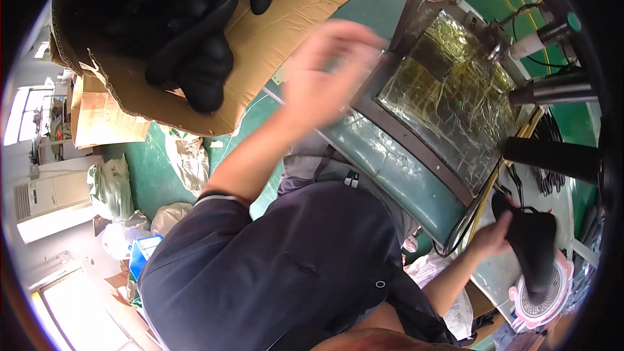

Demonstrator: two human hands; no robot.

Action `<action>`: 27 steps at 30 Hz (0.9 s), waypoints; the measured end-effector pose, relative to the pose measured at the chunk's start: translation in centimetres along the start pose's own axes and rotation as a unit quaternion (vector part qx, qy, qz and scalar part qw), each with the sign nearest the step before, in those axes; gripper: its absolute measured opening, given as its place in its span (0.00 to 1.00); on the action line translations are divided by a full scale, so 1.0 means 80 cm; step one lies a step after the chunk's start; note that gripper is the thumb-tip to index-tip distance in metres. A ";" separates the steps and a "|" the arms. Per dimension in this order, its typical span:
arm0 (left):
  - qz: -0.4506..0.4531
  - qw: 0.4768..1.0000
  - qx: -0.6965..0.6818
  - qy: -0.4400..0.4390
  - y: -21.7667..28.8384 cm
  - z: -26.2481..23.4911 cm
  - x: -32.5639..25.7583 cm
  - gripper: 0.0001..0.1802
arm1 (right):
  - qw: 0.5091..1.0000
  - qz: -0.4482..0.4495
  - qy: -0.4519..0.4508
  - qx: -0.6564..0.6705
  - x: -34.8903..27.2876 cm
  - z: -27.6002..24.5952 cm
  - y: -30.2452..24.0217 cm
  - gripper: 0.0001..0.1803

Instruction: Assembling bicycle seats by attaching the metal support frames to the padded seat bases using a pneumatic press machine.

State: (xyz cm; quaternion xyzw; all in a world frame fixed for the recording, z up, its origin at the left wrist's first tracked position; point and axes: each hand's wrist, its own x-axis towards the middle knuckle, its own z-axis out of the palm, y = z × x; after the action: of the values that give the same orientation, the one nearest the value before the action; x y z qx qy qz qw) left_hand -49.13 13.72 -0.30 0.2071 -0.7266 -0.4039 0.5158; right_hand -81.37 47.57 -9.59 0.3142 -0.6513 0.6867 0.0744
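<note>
My left hand is raised between a big cardboard box and the machine's flat bed, blurred by motion. Its fingers are loosely bent with a gap to the thumb, and I see nothing held in them. At the lower right my right hand grips a black bicycle saddle by its edge; the narrow end points down, in front of a pink-and-white fan. More black saddle-like pieces are heaped in the cardboard box at the upper left.
A machine bed covered in wrinkled, shiny film lies in front of me, with dark cylindrical bars at its right. The round fan stands at the lower right. Plastic bags and another carton sit on the green floor at the left.
</note>
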 end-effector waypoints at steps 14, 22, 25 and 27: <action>-0.277 0.753 0.167 0.574 -0.056 -0.271 -0.076 0.50 | 0.986 0.135 -0.029 -0.089 0.235 -0.038 0.040 0.30; -0.335 0.775 -0.009 0.535 -0.053 -0.293 -0.040 0.51 | 0.975 0.126 -0.020 -0.182 0.149 -0.099 0.064 0.23; -0.357 0.749 -0.013 0.559 -0.057 -0.279 -0.031 0.54 | 0.960 0.095 -0.007 -0.265 0.134 -0.129 0.063 0.22; -0.305 0.767 0.020 0.564 -0.083 -0.285 -0.026 0.55 | 0.950 0.087 -0.015 -0.299 0.127 -0.150 0.075 0.22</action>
State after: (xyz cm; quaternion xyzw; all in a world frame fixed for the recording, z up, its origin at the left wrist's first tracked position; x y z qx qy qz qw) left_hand -28.22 2.78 -3.58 0.6183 -0.2112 -0.3360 0.6784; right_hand -96.46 54.89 -8.78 0.2297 -0.8528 0.4593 0.0948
